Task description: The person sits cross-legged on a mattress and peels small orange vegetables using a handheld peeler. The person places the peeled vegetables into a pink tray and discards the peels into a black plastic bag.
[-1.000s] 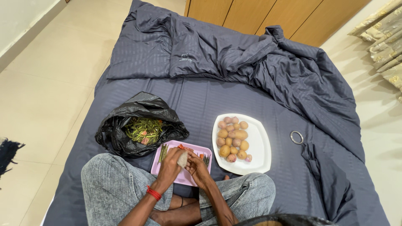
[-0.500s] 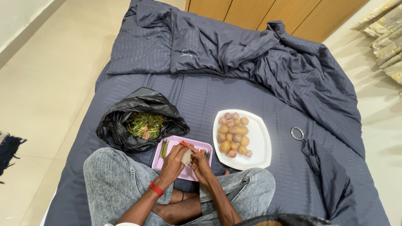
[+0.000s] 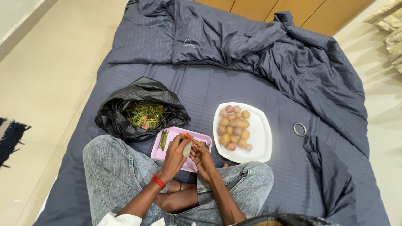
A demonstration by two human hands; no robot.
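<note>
Left hand [image 3: 175, 155] and right hand [image 3: 202, 158] — both grips clamped on one pale potato [image 3: 186, 148], held between them above the pink tray [image 3: 171, 143]. The tray lies on the bed [image 3: 201, 90] and carries green bean pieces [image 3: 163, 139]. Just right of it: a white plate [image 3: 258, 138] of small potatoes [image 3: 234, 127]. Left of it: a black bag [image 3: 140, 94] of green trimmings [image 3: 145, 114]. A metal ring [image 3: 299, 129] lies well apart, to the right.
</note>
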